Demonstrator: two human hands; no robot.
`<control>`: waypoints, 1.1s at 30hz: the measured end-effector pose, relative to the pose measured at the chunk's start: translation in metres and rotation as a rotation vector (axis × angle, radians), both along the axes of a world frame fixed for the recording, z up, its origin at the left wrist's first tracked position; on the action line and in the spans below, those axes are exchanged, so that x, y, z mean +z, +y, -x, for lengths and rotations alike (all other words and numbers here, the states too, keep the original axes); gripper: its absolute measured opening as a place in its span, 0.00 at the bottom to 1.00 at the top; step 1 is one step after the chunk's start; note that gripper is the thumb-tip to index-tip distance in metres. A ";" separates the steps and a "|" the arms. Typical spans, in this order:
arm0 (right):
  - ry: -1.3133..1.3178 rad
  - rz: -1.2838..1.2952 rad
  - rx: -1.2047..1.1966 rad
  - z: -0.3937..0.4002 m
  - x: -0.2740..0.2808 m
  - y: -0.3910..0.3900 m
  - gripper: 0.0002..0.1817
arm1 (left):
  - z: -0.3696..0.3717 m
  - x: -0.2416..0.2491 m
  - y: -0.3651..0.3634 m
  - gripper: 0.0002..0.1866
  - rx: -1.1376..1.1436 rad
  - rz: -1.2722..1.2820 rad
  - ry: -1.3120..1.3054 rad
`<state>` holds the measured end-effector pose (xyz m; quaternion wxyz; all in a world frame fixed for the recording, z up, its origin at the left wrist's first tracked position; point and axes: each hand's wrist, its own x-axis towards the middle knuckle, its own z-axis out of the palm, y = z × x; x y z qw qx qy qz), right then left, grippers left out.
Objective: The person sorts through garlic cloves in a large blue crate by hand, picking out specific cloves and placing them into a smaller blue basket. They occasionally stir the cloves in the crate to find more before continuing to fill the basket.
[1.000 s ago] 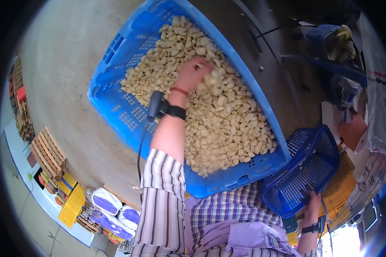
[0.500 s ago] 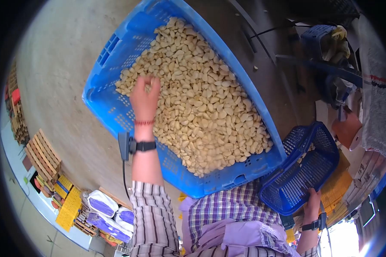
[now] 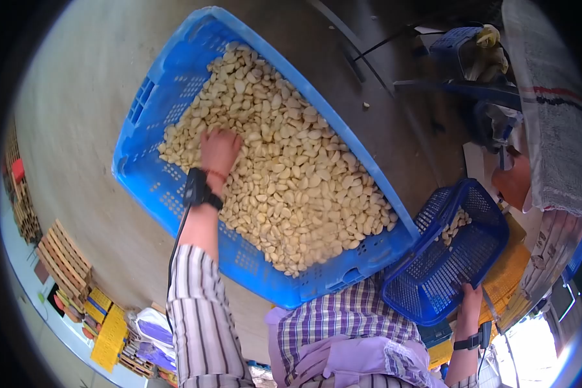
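Observation:
A large light-blue crate (image 3: pixel 194 255) holds a heap of pale, peeled clove-like pieces (image 3: pixel 304 187). My left hand (image 3: pixel 220 152) rests in the heap near the crate's left side, its fingertips hidden among the pieces, so its grip cannot be made out. At the lower right, my right hand (image 3: pixel 470 302) has its fingers wrapped on the rim of a dark-blue basket (image 3: pixel 427 278). That basket is tilted beside the crate's right corner, with some pale pieces lying inside it.
Wooden pallets (image 3: pixel 64 262) and yellow crates (image 3: pixel 113 333) stand at the lower left. At the right are a woven sack (image 3: pixel 559 129), a reddish-brown object (image 3: pixel 514 181) and a crate with a yellow item (image 3: pixel 488 37). Dark metal bars cross the floor above.
My left hand has gone down into the pieces, its fingertips now covered. The crate and surroundings have shifted slightly left in view. More pale pieces show in the dark-blue basket.

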<state>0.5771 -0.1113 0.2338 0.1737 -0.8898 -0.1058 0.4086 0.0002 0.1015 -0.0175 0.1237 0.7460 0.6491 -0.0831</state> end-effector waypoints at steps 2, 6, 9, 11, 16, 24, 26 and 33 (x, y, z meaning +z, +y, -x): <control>-0.002 0.051 -0.008 0.010 0.004 0.005 0.19 | 0.013 0.023 -0.021 0.13 0.191 0.268 0.175; 0.031 0.066 -0.027 -0.002 -0.007 -0.014 0.20 | 0.042 0.045 -0.034 0.16 0.430 0.565 0.334; 0.105 0.089 -0.051 0.006 -0.001 -0.009 0.19 | 0.016 0.078 -0.022 0.21 0.459 0.775 0.427; 0.084 0.071 -0.050 0.009 -0.002 -0.012 0.19 | -0.014 0.079 -0.040 0.14 0.197 0.327 0.110; 0.096 0.049 -0.072 0.007 -0.001 -0.012 0.19 | -0.147 0.085 -0.074 0.12 -0.299 -0.111 -0.675; 0.039 0.072 -0.063 0.012 0.001 -0.008 0.18 | -0.133 0.054 -0.043 0.12 0.361 -0.506 -0.492; 0.074 0.086 -0.086 0.010 -0.001 -0.009 0.19 | -0.093 0.046 -0.020 0.17 0.644 -0.464 -0.204; 0.132 0.056 -0.099 -0.005 -0.006 -0.021 0.19 | -0.047 0.002 -0.005 0.17 0.504 0.009 0.057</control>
